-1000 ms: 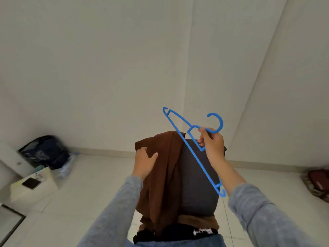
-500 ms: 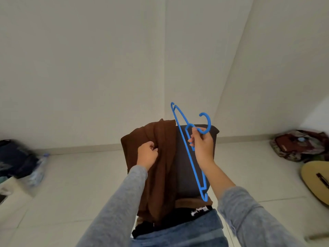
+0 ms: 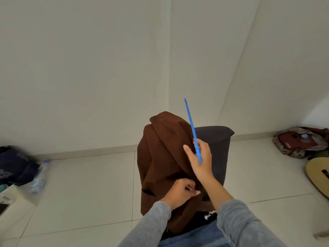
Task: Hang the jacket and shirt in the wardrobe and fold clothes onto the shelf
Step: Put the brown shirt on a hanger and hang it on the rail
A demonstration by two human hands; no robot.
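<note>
Centrally, the brown jacket (image 3: 160, 157) hangs in folds in front of the person, bunched against a dark grey panel (image 3: 219, 148) on its right that I cannot identify as cloth or a seat back. The left hand (image 3: 178, 192) has its fingers curled into a low fold of the jacket, probably to steady the fabric and find an opening. The right hand (image 3: 200, 161) is closed round the middle of a blue hanger (image 3: 190, 120), seen edge-on and tilted up and left, apparently aimed to slide into the jacket. Nearer lie a black printed garment (image 3: 209, 215) and blue denim (image 3: 195, 236). A guitar (image 3: 316, 175) lies at the right, a dark bag (image 3: 16, 166) at the left; no wardrobe shows.
</note>
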